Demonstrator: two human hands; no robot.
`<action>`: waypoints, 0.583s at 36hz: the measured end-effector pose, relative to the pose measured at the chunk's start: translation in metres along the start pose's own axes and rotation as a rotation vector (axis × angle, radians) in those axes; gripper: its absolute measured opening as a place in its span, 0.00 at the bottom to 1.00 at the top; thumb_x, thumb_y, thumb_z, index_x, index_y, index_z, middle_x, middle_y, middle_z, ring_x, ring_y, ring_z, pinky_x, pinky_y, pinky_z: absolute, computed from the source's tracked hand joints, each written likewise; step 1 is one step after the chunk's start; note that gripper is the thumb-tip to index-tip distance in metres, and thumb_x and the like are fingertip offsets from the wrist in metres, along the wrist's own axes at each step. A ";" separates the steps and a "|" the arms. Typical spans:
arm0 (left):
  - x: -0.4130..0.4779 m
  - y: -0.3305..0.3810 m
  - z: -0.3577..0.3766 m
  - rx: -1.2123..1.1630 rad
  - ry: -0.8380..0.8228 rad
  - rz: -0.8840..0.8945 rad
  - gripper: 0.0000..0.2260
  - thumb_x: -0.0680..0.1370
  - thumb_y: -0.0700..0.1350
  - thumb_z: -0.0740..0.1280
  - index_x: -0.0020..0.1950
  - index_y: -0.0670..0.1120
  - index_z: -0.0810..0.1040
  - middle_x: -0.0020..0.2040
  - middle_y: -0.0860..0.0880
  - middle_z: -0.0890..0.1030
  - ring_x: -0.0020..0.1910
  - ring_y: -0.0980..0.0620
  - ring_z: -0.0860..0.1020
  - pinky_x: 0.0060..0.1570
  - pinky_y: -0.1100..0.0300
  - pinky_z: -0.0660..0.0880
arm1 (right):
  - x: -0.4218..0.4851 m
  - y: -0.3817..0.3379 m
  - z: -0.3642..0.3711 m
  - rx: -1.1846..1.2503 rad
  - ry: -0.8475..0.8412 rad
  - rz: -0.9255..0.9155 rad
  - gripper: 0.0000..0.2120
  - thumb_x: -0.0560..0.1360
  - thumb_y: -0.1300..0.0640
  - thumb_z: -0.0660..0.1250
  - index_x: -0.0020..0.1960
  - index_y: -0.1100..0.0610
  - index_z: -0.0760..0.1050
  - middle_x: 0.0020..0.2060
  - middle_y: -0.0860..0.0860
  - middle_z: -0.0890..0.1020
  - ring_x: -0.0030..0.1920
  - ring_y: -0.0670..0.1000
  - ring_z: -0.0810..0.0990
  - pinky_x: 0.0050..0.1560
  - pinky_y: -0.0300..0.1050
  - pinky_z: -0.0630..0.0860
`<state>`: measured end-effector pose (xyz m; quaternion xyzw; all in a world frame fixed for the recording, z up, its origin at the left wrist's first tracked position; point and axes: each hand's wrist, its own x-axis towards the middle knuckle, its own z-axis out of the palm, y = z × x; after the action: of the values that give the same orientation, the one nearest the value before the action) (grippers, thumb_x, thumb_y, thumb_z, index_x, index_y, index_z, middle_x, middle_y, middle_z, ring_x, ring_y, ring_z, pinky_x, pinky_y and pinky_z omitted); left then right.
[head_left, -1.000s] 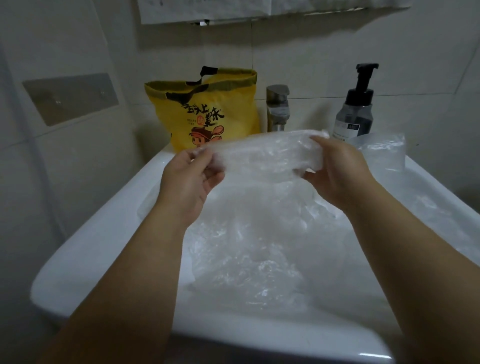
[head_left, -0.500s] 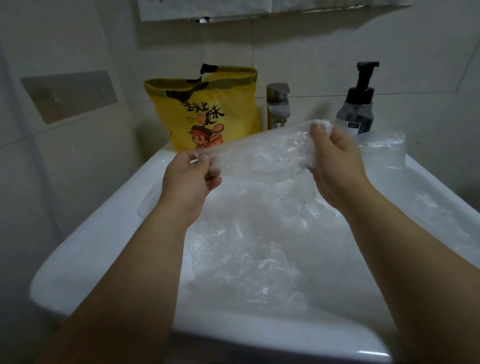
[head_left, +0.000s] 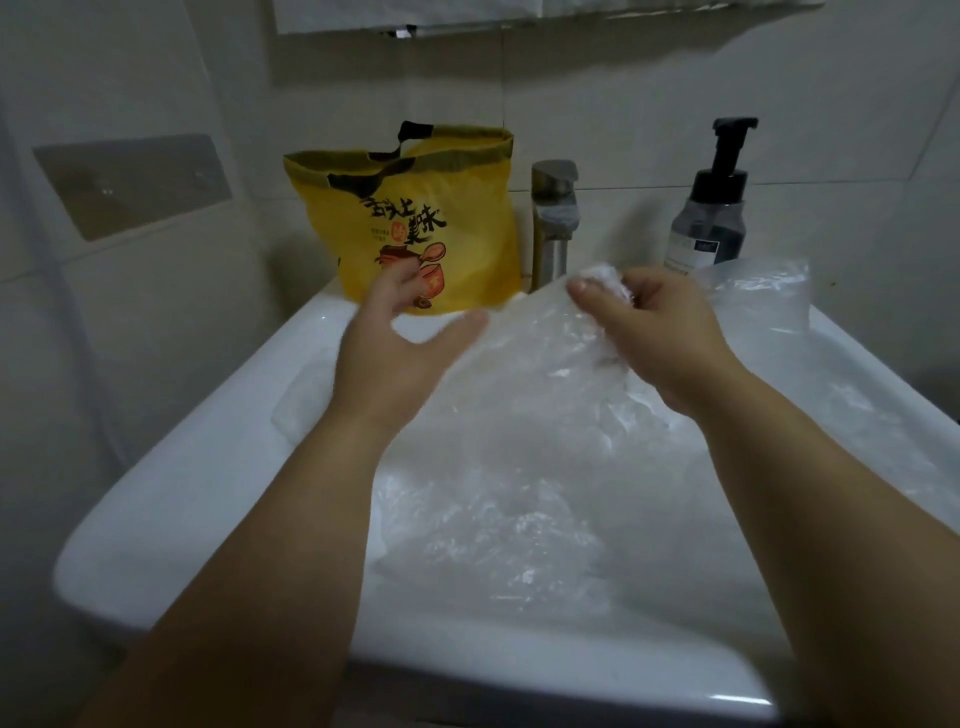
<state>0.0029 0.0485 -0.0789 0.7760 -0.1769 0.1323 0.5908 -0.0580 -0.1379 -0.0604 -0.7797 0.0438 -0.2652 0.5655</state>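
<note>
A clear, crinkled plastic bag (head_left: 524, 395) hangs over the white sink (head_left: 218, 467). My right hand (head_left: 660, 338) grips a bunched top corner of the plastic between thumb and curled fingers. My left hand (head_left: 395, 353) is open with spread fingers, held just left of the plastic sheet and in front of the yellow bag (head_left: 415, 218); whether its thumb touches the film I cannot tell. More clear plastic (head_left: 498, 551) lies crumpled in the basin below.
The yellow printed bag with black handles stands on the back ledge at the left. A steel tap (head_left: 553, 218) rises at the back middle, and a dark pump bottle (head_left: 711, 208) stands at the back right. Tiled walls close in behind and left.
My left hand has let go of the plastic and opened, moving slightly up and right. My right hand has bunched the plastic's top edge and drawn it toward the middle.
</note>
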 end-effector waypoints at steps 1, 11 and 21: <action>-0.004 0.002 0.002 0.068 -0.110 -0.006 0.35 0.68 0.55 0.76 0.72 0.56 0.66 0.60 0.61 0.75 0.60 0.63 0.71 0.56 0.64 0.69 | 0.000 0.000 0.001 0.011 -0.015 0.005 0.08 0.75 0.51 0.68 0.43 0.56 0.79 0.43 0.61 0.82 0.43 0.58 0.83 0.39 0.48 0.82; -0.009 0.000 0.008 0.104 -0.536 -0.183 0.08 0.67 0.45 0.79 0.42 0.51 0.83 0.36 0.57 0.84 0.36 0.61 0.82 0.36 0.69 0.75 | 0.005 -0.003 0.004 0.361 -0.029 0.216 0.15 0.74 0.48 0.69 0.55 0.57 0.77 0.50 0.55 0.82 0.51 0.55 0.83 0.50 0.51 0.81; -0.006 0.002 0.011 -0.091 -0.301 -0.194 0.07 0.69 0.43 0.77 0.46 0.48 0.83 0.37 0.54 0.84 0.33 0.63 0.80 0.31 0.71 0.74 | -0.006 0.006 0.027 0.338 -0.442 0.425 0.29 0.66 0.46 0.75 0.62 0.59 0.73 0.54 0.58 0.82 0.51 0.58 0.82 0.46 0.49 0.80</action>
<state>-0.0036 0.0383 -0.0824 0.7730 -0.1935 -0.0508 0.6021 -0.0488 -0.1144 -0.0741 -0.6872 0.0374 0.0301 0.7249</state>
